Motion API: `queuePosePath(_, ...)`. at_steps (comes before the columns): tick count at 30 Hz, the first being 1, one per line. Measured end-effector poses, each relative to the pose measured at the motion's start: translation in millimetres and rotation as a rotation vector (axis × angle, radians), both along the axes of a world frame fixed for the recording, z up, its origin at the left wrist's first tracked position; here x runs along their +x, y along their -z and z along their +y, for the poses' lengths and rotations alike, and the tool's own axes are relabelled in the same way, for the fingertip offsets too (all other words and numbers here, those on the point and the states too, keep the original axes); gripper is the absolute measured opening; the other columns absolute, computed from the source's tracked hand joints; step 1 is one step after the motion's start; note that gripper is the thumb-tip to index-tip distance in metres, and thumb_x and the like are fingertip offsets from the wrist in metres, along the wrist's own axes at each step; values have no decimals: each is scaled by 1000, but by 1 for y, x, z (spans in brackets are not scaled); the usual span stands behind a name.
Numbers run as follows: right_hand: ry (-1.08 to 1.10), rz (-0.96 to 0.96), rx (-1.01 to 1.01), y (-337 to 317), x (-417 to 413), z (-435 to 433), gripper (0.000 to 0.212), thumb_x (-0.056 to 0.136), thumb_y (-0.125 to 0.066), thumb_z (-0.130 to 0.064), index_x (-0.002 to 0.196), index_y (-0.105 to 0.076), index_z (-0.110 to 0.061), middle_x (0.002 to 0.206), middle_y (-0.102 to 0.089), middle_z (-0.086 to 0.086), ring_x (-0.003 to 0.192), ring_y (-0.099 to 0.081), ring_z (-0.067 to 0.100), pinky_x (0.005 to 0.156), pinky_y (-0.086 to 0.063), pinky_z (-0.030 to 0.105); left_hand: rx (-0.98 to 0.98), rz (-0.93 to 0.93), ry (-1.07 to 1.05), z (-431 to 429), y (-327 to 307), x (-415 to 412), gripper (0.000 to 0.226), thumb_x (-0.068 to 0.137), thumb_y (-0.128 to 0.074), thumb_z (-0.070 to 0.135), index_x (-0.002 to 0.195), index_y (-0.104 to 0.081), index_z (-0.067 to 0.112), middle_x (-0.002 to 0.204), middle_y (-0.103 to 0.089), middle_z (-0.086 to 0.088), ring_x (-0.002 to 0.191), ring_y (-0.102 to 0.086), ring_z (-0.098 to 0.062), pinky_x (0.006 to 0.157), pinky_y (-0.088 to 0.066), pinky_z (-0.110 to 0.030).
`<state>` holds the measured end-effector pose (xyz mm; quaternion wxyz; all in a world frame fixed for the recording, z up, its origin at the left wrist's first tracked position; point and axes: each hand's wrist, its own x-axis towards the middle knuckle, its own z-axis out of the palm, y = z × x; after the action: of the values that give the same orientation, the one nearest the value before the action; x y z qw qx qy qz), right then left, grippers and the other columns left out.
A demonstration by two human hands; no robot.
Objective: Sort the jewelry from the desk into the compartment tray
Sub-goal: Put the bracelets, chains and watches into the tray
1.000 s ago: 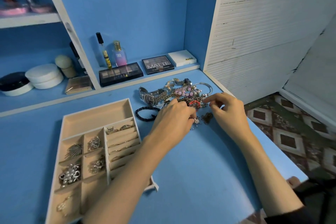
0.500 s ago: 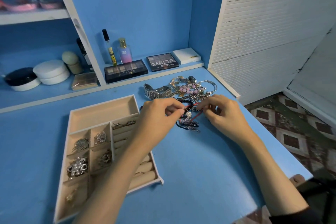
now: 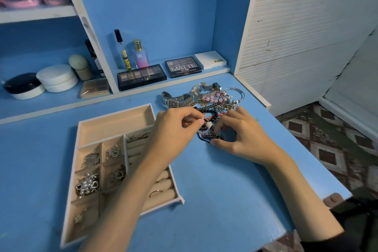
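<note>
Both my hands at the jewelry pile point(image 3: 214, 99), just beyond the compartment tray's point(image 3: 114, 122) far right corner.

The blue desk point(image 3: 225, 200) carries the compartment tray, which holds brooches in its small left cells and rings in its right-hand rolls; its long far cell is bare. My left hand point(image 3: 173, 129), reaching across the tray's right side, is curled, thumb and forefinger pinching a pearl cluster point(image 3: 208, 124) just right of the tray. My right hand point(image 3: 239, 135), further right of the tray, is curled with thumb and fingers closed on a dark tangled chain point(image 3: 212, 136) lying on the desk. The pile, with a steel watch point(image 3: 174, 102), lies behind both hands.
</note>
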<state>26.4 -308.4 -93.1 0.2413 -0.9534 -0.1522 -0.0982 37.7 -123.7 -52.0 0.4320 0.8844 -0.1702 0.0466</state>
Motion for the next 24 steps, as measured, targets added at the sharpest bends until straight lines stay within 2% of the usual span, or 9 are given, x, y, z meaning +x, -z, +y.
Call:
queuePosePath(7, -30, -9, 49, 0, 0, 5, 13, 74, -63, -36, 72, -63, -23, 73, -50, -10, 79, -38, 11, 70, -32, 14, -6, 14, -11, 3, -1, -2, 8, 82, -66, 23, 85, -72, 27, 71, -64, 18, 73, -56, 9, 58, -36, 2)
queuePosePath(12, 37, 11, 308, -8, -2, 4, 10, 79, -68, -14, 73, -63, -18, 71, -58, -9, 77, -45, 5, 66, -35, 11, -29, 26, -28, 10, -3, -4, 8, 82, -66, 21, 87, -71, 25, 75, -67, 14, 75, -57, 6, 60, -38, 0)
queuePosePath(16, 69, 26, 448, -15, -1, 5, 11, 83, -66, -13, 75, -62, -19, 72, -61, -6, 69, -49, 4, 59, -35, 12, -26, 5, -48, 19, -6, -6, 9, 83, -66, 22, 89, -72, 25, 75, -65, 17, 73, -55, 9, 59, -38, 1)
queuePosePath(19, 71, -23, 536, -25, 1, 11, 10, 85, -64, -11, 76, -61, -16, 65, -58, -2, 59, -47, 6, 54, -36, 16, -27, -16, -68, 26, -10, -8, 9, 82, -66, 23, 88, -72, 28, 75, -66, 17, 76, -57, 6, 60, -39, 0)
queuePosePath(24, 80, -117, 623, -53, 2, 27, 6, 86, -63, -9, 82, -62, -13, 65, -60, 7, 59, -50, 19, 51, -38, 19, -55, -32, -88, 37, -17, -10, 9, 82, -66, 25, 84, -70, 33, 74, -67, 16, 73, -59, 1, 65, -46, -9)
